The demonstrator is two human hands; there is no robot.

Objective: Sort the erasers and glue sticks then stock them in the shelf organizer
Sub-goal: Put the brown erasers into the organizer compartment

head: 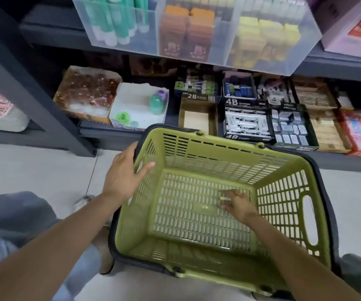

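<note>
Two hands are working at the basket point(218, 153): the left hand point(124, 170) is resting open-fingered on its rim, the right hand point(237, 203) is pinching a small eraser point(224, 198) inside.

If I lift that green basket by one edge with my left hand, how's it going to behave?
The basket should feel light: its walls and floor are slotted plastic, and only one small item shows inside, under the right hand. It probably stays stiff, given the moulded rim. Held by the left hand at one rim only, it would likely tilt, and the item could slide.
</note>
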